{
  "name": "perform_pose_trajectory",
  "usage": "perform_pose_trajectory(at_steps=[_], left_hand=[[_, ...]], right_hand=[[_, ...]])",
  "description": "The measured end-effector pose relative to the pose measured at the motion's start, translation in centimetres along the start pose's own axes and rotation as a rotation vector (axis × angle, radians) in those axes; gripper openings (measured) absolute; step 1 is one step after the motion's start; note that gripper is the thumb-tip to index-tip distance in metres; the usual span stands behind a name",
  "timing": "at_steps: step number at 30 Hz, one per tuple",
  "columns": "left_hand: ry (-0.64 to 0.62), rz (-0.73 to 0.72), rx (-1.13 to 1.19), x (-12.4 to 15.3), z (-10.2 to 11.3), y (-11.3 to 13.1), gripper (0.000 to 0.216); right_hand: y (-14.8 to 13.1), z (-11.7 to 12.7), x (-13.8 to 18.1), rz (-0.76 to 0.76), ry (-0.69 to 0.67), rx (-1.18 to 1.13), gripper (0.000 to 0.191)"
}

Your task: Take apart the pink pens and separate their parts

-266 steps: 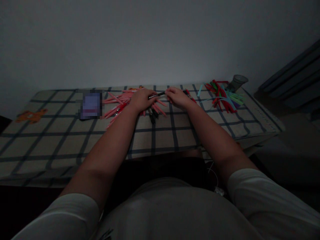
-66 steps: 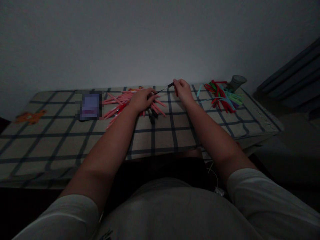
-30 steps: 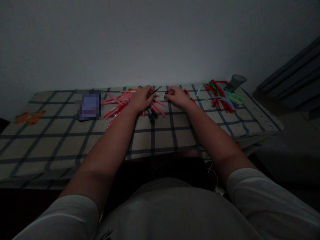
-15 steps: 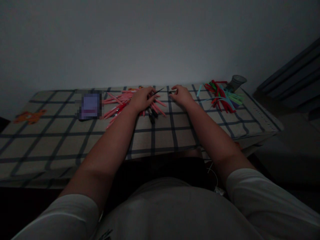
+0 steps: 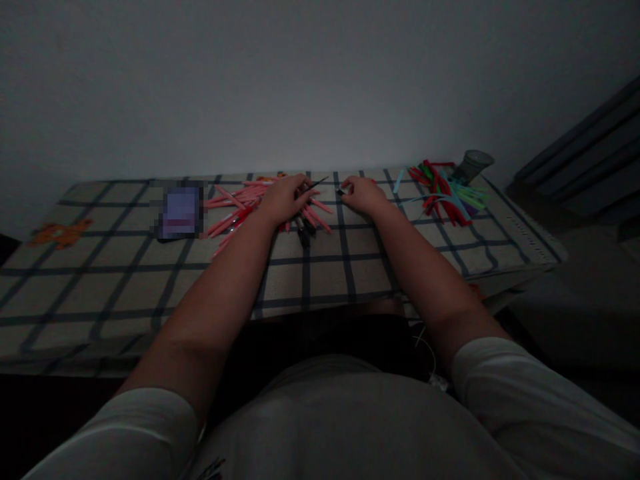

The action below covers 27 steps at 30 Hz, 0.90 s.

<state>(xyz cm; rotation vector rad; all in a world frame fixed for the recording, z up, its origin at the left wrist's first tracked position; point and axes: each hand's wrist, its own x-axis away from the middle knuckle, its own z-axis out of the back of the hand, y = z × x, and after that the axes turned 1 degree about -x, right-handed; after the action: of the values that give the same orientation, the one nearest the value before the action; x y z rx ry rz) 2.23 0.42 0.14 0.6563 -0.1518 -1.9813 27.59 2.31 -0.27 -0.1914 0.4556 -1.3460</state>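
Note:
My left hand (image 5: pixel 286 199) is closed around a slim dark pen-like stick (image 5: pixel 319 181), whose pointed end juts out to the right. Under and beside that hand lies a spread of pink sticks (image 5: pixel 235 197), slender like pens, along with a few black ones (image 5: pixel 304 237). A short gap to the right, my right hand (image 5: pixel 366 195) pinches a small dark piece (image 5: pixel 341 191) between thumb and fingers; it is too small and dim to name. The two hands do not touch.
A checked cloth (image 5: pixel 330 273) covers the table against a plain wall. On the right are red, green and blue strips (image 5: pixel 445 197) beside a see-through cup (image 5: pixel 473 165). A blurred phone (image 5: pixel 181 212) and an orange flower-shaped piece (image 5: pixel 61 233) lie on the left.
The fingers of my right hand have drawn closer together and dipped slightly around the small dark piece. My left hand and its stick stay in place.

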Motion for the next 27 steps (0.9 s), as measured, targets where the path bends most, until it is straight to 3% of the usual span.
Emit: perform_pose_trajectory(at_steps=[8, 19, 27], left_hand=[[0.018, -0.027, -0.009, 0.0, -0.1, -0.1, 0.034], [0.011, -0.041, -0.007, -0.3, -0.3, -0.5, 0.034], [0.008, -0.061, -0.031, -0.2, -0.2, -0.4, 0.037]], right_hand=[[0.4, 0.6, -0.1, -0.132, 0.053, 0.048, 0.034], [0.7, 0.3, -0.4, -0.129, 0.093, 0.024, 0.027], [-0.7, -0.7, -1.4, 0.173, 0.196, -0.458, 0.031]])
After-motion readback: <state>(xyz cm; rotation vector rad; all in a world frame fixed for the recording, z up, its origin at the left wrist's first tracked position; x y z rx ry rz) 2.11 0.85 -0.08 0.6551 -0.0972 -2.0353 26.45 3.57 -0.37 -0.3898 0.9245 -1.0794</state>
